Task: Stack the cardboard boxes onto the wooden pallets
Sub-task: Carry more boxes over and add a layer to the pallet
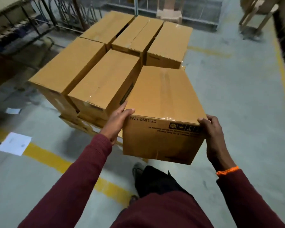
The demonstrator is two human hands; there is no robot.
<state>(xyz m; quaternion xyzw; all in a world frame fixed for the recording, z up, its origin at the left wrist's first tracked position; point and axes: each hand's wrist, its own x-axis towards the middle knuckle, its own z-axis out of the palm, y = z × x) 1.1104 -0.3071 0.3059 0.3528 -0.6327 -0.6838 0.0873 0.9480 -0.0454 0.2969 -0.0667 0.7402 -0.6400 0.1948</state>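
Note:
I hold a brown cardboard box (163, 102) printed "CEILING FAN" on its near face, at the near right corner of the stack. My left hand (118, 122) grips its left near edge, thumb on top. My right hand (211, 134) grips its right near corner, fingers curled over the top edge. Several like boxes (104, 79) stand in two rows ahead, with a lower layer of boxes showing beneath them. The pallet under the stack is hidden.
A dark metal rack (39, 22) runs along the left. Yellow floor lines (59, 162) cross the grey concrete. A white paper sheet (14, 145) lies on the floor at left. Wooden frames (257, 15) stand at the far right. My foot (138, 170) is below the box.

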